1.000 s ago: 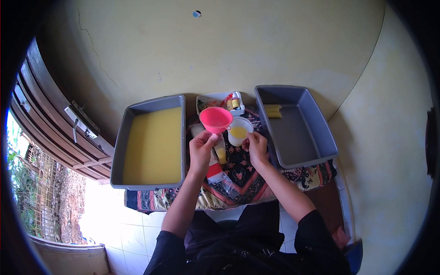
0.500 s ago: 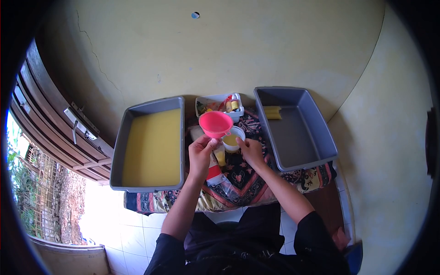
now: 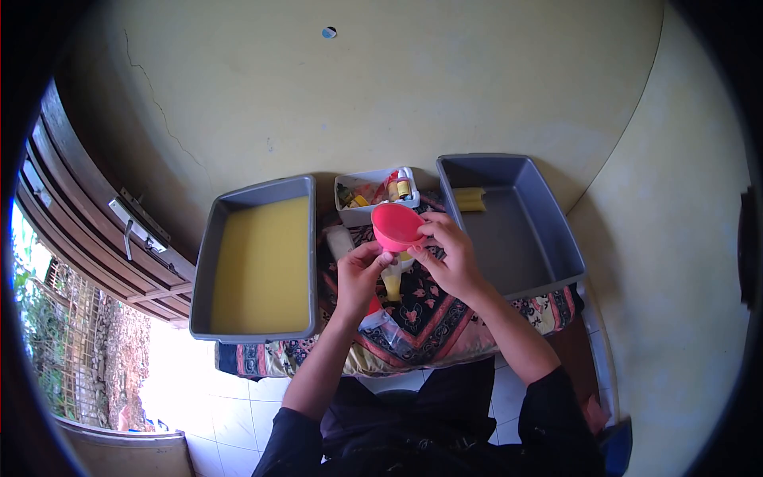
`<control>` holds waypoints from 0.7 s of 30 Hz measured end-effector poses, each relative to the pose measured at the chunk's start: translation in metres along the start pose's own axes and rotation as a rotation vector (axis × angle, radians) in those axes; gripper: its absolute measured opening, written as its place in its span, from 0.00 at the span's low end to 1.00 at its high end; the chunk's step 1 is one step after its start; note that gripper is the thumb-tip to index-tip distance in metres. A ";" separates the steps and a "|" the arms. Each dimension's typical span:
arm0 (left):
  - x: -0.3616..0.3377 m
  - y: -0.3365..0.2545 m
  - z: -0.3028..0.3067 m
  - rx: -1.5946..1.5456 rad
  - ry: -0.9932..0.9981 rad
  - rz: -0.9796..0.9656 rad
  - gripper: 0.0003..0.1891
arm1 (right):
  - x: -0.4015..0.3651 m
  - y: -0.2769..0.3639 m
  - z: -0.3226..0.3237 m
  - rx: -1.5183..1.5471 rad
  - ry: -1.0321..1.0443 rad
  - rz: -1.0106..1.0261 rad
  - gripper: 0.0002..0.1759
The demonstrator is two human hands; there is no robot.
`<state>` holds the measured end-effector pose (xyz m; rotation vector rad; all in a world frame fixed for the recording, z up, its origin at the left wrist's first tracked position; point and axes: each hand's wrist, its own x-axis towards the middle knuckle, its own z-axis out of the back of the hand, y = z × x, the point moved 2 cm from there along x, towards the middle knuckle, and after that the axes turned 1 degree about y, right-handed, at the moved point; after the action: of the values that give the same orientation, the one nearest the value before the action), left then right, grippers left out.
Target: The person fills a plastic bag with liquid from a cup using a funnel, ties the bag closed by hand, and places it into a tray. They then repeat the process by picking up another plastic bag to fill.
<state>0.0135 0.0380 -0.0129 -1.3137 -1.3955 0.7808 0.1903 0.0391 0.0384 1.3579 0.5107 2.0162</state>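
A pink funnel (image 3: 395, 226) is tilted between both hands above the patterned cloth. My left hand (image 3: 362, 274) is closed around the top of a small clear plastic bag (image 3: 393, 284) with yellow liquid in its lower end, just under the funnel. My right hand (image 3: 450, 256) grips the funnel's rim on its right side. Behind the hands, a white tub with yellow liquid (image 3: 407, 261) is mostly hidden.
A grey tray of yellow liquid (image 3: 312, 262) stands at the left. The grey tray at the right (image 3: 520, 292) holds yellow filled packets (image 3: 469, 199). A white basket (image 3: 377, 212) with small bottles sits at the back; clear plastic bags (image 3: 387, 330) lie near the front.
My right hand has moved from the white tub up to the funnel and taken hold of its rim. The funnel has shifted right and tilted.
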 end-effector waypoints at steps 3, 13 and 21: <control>0.001 0.008 0.000 -0.029 -0.060 0.005 0.11 | -0.004 -0.006 0.002 0.148 -0.029 -0.065 0.14; -0.007 -0.003 0.003 -0.028 -0.172 0.048 0.08 | -0.025 -0.041 -0.019 0.068 -0.299 -0.171 0.14; -0.006 -0.003 0.004 -0.048 -0.115 0.000 0.04 | -0.041 -0.070 -0.049 -0.330 -0.054 -0.133 0.19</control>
<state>0.0077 0.0321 -0.0127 -1.3234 -1.5133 0.8389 0.1758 0.0619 -0.0524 1.1421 0.2244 1.8533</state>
